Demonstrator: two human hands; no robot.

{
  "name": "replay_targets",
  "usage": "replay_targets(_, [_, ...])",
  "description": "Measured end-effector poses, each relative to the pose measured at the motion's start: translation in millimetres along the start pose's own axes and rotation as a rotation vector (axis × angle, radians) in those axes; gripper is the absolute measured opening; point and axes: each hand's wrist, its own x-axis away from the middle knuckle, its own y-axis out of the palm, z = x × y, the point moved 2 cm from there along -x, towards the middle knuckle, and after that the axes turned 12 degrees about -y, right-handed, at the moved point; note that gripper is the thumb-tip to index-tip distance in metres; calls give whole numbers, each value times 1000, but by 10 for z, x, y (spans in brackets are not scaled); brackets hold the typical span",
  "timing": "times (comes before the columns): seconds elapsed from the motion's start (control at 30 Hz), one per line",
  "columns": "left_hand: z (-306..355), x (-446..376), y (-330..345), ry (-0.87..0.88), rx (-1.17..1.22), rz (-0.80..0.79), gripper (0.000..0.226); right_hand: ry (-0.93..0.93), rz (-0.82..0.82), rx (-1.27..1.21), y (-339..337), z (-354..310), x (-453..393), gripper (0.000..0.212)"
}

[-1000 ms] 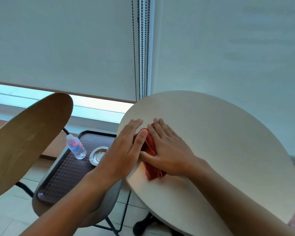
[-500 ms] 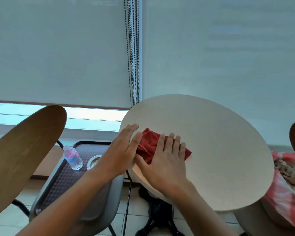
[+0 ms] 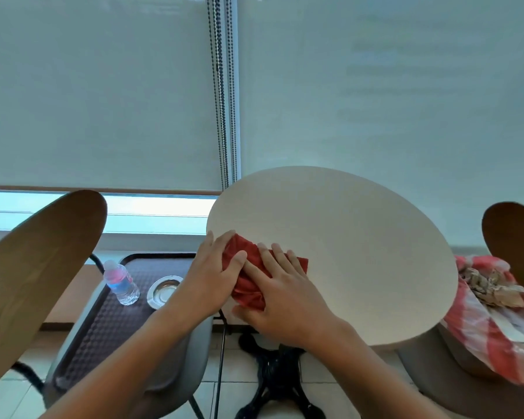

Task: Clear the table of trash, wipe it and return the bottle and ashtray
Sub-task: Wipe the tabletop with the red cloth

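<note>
A red cloth point(image 3: 245, 267) lies bunched at the near left edge of the round pale table point(image 3: 360, 252). My left hand point(image 3: 209, 273) presses on its left side and my right hand point(image 3: 282, 294) lies flat over its right side, fingers spread. A small water bottle point(image 3: 120, 282) with a pink label and a round metal ashtray point(image 3: 164, 291) stand on a dark tray point(image 3: 103, 328) on the chair seat left of the table.
A wooden chair back point(image 3: 34, 273) rises at the left. At the right, a red-and-white bag point(image 3: 493, 325) holds crumpled paper trash, next to another chair back point(image 3: 518, 237). The table's black base point(image 3: 273, 376) stands on a tiled floor. Window blinds hang behind.
Both hands have slid the red cloth along the table's near left edge; the cloth is now more bunched. My view has shifted, and the trash bag shows fully at the right.
</note>
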Motion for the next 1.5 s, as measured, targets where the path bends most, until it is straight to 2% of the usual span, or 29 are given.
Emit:
replay_targets(0.13, [-28, 167, -25, -61, 28, 54, 45, -71, 63, -13, 59, -135, 43, 71])
replay_targets(0.3, [-165, 363, -68, -185, 186, 62, 39, -184, 86, -102, -17, -273, 87, 64])
replay_targets(0.4, [-206, 587, -90, -196, 215, 114, 37, -282, 72, -99, -3, -342, 128, 56])
replay_targets(0.57, [-304, 960, -170, -216, 265, 216, 33, -456, 113, -82, 10, -516, 204, 55])
replay_targets(0.73, [-561, 1274, -256, -326, 265, 304, 33, -580, 42, -144, 172, -741, 247, 62])
replay_targets(0.9, [-897, 1441, -290, -469, 343, 360, 33, -584, -87, -206, 440, -926, 191, 69])
replay_targets(1.23, [-1796, 1091, -274, -596, 290, 241, 28, -539, -323, -281, 1327, -1051, -254, 72])
replay_targets(1.5, [-2679, 354, -274, -638, 188, 23, 35, -403, -429, -183, 2179, -1126, -878, 84])
